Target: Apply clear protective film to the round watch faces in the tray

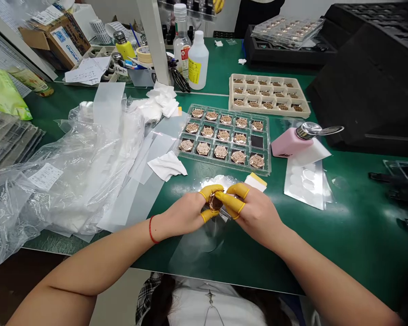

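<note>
Round copper-coloured medallion (216,203) is pinched firmly between the yellow-capped fingertips of the left hand (182,215) and right hand (255,217), held just above crinkled clear plastic film (212,179) on a green workbench (360,253), near a clear compartmented tray (267,145) of similar medallions.

workshop: green workbench (329,253), parts tray (224,166)

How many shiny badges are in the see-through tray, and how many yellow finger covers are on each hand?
Copper-coloured badges in the clear plastic tray: 14
Yellow finger cots on the left hand: 2
Yellow finger cots on the right hand: 3
Total: 19
</note>
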The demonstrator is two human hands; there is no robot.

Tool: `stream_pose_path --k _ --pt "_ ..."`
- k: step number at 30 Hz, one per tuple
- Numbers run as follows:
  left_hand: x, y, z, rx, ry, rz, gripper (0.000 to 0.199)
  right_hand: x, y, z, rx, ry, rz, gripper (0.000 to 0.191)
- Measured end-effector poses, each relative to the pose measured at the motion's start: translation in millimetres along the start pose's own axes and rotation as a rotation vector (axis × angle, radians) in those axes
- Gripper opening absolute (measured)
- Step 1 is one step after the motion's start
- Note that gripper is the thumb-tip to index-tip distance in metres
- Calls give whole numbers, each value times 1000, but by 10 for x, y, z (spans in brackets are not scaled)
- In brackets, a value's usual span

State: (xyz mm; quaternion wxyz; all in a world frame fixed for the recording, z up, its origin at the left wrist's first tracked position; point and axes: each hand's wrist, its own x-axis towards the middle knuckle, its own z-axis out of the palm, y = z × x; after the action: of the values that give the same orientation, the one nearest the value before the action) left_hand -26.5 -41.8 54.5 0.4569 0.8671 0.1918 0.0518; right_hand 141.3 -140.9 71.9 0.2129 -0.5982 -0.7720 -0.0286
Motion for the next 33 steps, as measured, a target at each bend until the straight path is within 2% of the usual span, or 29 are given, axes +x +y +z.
stream_pose_path --k 2,5,7,9,11,13,18,21,28,31,33 --pt "7 3 4 -32 8 11 34 -9 9 -22 52 -14 45 27" --pt "12 37 -7 -117 49 36 38 -30 69 -40 149 74 137 24" --pt "11 61 -17 -184 73 33 41 -37 148 -22 175 136 250 26" --pt "9 72 -20 -248 86 24 43 -36 241 16 153 139 373 27" --pt "10 67 -17 -328 96 19 43 -31 314 51 145 110 462 34" --pt "18 52 -16 -446 124 -1 44 -25 336 58 230 74 520 36" --pt "42 30 -40 -702 195 -53 49 4 199 -17 777 -131 612 21" --pt "41 32 -42 -722 178 -26 49 15 118 -24 823 -141 617 15" --pt "32 36 -11 -552 112 -17 44 -15 21 30 593 -134 483 6" --pt "34 34 -8 -586 86 -12 44 -11 -37 31 491 -110 423 1" --pt "34 21 1 -623 107 -17 45 -2 -66 37 483 -103 400 5"
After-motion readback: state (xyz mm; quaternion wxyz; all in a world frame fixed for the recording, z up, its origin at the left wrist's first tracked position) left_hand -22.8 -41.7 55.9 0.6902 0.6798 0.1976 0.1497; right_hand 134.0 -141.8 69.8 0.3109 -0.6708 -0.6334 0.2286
